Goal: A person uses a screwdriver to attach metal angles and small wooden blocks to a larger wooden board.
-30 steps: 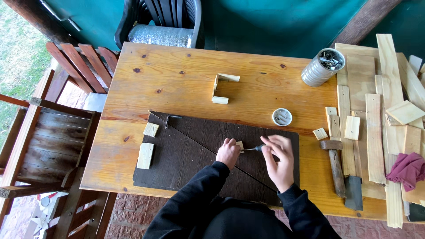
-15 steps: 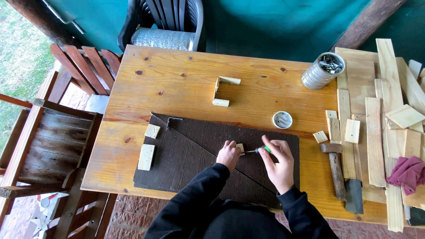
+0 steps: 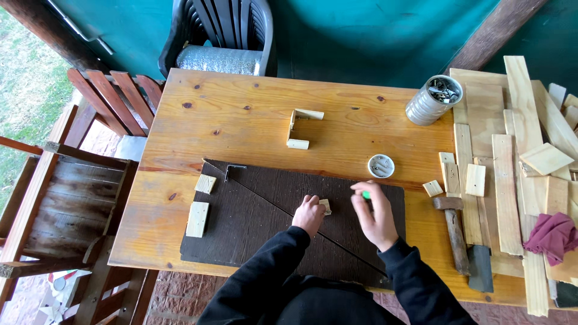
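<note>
Raised since before, right hand (image 3: 374,218) pinches a green tool (image 3: 365,195), axis hidden.

Dark brown board (image 3: 253,222), orange-brown table (image 3: 241,120), teal wall (image 3: 361,36)

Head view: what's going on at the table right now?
A person in dark sleeves works at a wooden table, over a dark board. The left hand steadies a small wood block on the board. The right hand holds a small tool with a green handle, just right of the block. A hammer lies unused to the right, by a stack of wood strips, with a small dish of hardware above the board.
</note>
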